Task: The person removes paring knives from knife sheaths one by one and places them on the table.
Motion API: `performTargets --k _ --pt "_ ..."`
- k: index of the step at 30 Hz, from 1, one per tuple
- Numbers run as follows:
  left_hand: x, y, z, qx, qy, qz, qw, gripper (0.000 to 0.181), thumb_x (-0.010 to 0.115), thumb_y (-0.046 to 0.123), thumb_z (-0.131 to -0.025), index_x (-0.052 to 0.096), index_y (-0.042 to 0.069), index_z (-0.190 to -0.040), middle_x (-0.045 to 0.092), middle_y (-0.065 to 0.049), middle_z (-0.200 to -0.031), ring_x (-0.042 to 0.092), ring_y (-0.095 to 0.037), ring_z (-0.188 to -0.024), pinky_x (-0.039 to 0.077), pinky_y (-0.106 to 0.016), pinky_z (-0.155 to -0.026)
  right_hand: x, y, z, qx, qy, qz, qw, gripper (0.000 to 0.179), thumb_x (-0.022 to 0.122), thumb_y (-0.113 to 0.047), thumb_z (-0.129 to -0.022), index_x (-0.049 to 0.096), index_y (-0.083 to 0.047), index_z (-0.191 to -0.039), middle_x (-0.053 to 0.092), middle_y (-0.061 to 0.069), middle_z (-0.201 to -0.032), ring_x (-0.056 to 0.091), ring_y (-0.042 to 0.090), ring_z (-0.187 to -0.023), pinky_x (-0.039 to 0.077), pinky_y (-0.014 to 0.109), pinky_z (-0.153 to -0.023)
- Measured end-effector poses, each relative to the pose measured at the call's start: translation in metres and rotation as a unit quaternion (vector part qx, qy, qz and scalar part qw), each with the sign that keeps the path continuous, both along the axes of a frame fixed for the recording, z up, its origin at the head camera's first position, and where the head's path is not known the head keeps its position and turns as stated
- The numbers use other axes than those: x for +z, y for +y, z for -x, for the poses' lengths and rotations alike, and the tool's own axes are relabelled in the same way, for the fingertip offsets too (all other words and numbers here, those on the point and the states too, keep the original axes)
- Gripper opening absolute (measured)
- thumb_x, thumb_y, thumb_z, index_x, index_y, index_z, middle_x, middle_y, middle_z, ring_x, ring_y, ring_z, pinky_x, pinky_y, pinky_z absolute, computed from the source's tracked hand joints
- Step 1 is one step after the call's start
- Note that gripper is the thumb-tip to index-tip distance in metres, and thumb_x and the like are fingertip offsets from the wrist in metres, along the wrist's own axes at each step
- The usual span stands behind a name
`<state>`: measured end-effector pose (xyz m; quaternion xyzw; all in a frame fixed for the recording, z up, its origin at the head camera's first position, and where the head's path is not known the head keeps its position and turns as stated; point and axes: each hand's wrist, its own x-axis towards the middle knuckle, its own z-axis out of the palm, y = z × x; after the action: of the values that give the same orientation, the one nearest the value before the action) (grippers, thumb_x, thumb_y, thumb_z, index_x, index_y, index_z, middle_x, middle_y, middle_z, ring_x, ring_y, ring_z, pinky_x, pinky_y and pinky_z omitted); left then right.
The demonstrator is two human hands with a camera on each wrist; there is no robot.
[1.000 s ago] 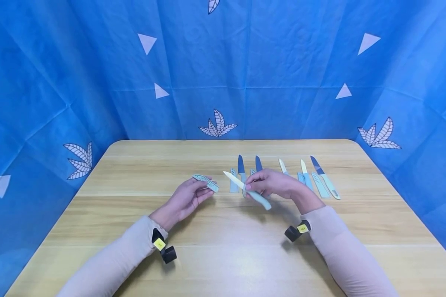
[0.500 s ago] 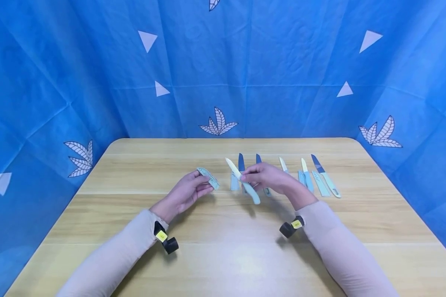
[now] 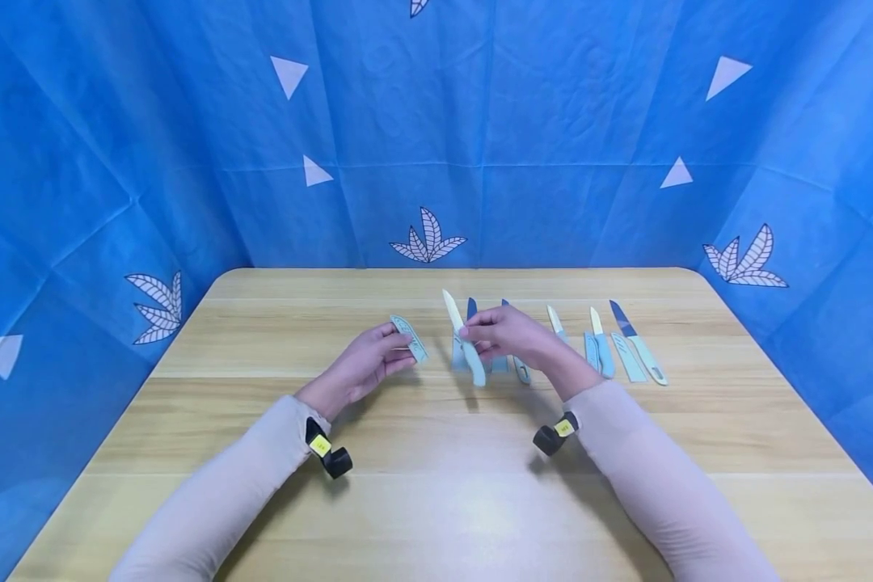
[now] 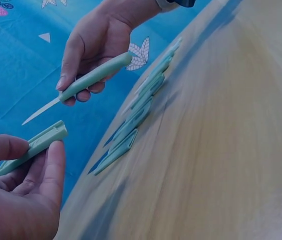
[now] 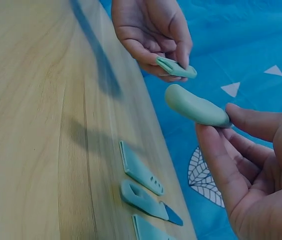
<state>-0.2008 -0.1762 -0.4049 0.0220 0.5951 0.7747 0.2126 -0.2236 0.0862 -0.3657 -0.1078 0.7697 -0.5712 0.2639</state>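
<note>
My left hand (image 3: 364,361) holds a pale green knife sheath (image 3: 410,339) between thumb and fingers, above the table. In the right wrist view the slot in the sheath (image 5: 166,64) faces the camera. My right hand (image 3: 515,333) pinches a small paring knife (image 3: 473,361) where its green handle meets the white blade. The blade points away from me and a little left, the handle towards me. Seen from the left wrist, the knife (image 4: 97,76) is above the sheath (image 4: 50,137), with the blade tip apart from it.
Right of centre on the wooden table (image 3: 436,501) lies a row of green-handled knives and sheaths. A dark-bladed knife (image 3: 643,349) and a sheath (image 3: 629,358) end the row at the right. My right hand hides part of it. A blue curtain (image 3: 553,210) hangs behind.
The right hand has moved left and away from me, turning the knife so its blade points more away. The sheath in the left hand has turned the same way and moved slightly away.
</note>
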Motion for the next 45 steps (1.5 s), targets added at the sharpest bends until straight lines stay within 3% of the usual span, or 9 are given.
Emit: performTargets --k 7,20,26,30,36,41,45 --pt "-0.003 -0.001 0.009 0.001 0.007 0.008 0.9999 0.037 0.051 0.005 -0.1 0.043 -0.012 -0.132 0.058 -0.016 -0.109 0.065 -0.022 -0.094 0.058 -0.027 -0.088 -0.002 -0.009 0.005 -0.022 0.001 -0.002 0.9998 0.025 0.063 -0.017 -0.097 0.066 0.003 -0.112 0.063 0.013 -0.105 0.066 0.024 -0.093 0.06 0.037 -0.085" --pt "-0.001 -0.001 0.019 -0.017 0.022 0.056 0.998 0.021 0.051 0.007 -0.101 0.05 -0.007 -0.118 0.059 -0.015 -0.104 0.065 -0.02 -0.091 0.058 -0.027 -0.087 -0.008 -0.022 0.013 -0.032 -0.005 -0.013 0.9994 0.037 0.061 -0.021 -0.099 0.06 0.007 -0.122 0.064 0.013 -0.106 0.066 0.023 -0.096 0.059 0.034 -0.087" --pt "-0.001 -0.001 0.025 -0.017 0.02 0.077 0.9967 0.026 0.054 0.006 -0.1 0.051 -0.009 -0.121 0.06 -0.016 -0.101 0.065 -0.018 -0.086 0.059 -0.028 -0.085 -0.01 -0.027 0.019 -0.048 -0.003 -0.016 0.9987 0.033 0.061 -0.018 -0.098 0.062 0.007 -0.12 0.062 0.012 -0.096 0.064 0.021 -0.088 0.059 0.035 -0.087" --pt "-0.002 -0.001 0.029 -0.022 0.031 0.093 0.995 0.02 0.056 0.005 -0.099 0.054 -0.009 -0.114 0.06 -0.014 -0.098 0.065 -0.017 -0.082 0.059 -0.029 -0.084 -0.013 -0.03 0.024 -0.061 -0.004 -0.018 0.9979 0.028 0.062 -0.017 -0.098 0.063 0.005 -0.115 0.063 0.013 -0.096 0.064 0.021 -0.086 0.06 0.034 -0.085" --pt "-0.004 -0.001 0.034 -0.035 0.05 0.126 0.9902 0.012 0.056 0.005 -0.099 0.055 -0.005 -0.105 0.059 -0.012 -0.095 0.063 -0.017 -0.081 0.06 -0.027 -0.08 -0.017 -0.036 0.029 -0.082 -0.012 -0.026 0.9962 0.023 0.064 -0.016 -0.096 0.064 0.002 -0.109 0.065 0.015 -0.098 0.066 0.022 -0.086 0.061 0.031 -0.081" --pt "-0.005 -0.002 0.037 -0.042 0.059 0.162 0.9841 0.02 0.057 0.007 -0.099 0.055 -0.007 -0.113 0.061 -0.013 -0.098 0.064 -0.018 -0.083 0.06 -0.029 -0.082 -0.023 -0.039 0.033 -0.091 -0.023 -0.026 0.9952 0.021 0.065 -0.015 -0.095 0.064 0.002 -0.108 0.066 0.017 -0.098 0.067 0.023 -0.084 0.061 0.032 -0.08" --pt "-0.006 -0.002 0.039 -0.051 0.072 0.207 0.9743 0.028 0.058 0.008 -0.098 0.055 -0.007 -0.121 0.064 -0.015 -0.1 0.065 -0.018 -0.084 0.06 -0.03 -0.084 -0.028 -0.042 0.037 -0.096 -0.029 -0.025 0.9946 0.02 0.067 -0.014 -0.094 0.065 0.001 -0.107 0.067 0.016 -0.097 0.067 0.023 -0.082 0.061 0.032 -0.079"
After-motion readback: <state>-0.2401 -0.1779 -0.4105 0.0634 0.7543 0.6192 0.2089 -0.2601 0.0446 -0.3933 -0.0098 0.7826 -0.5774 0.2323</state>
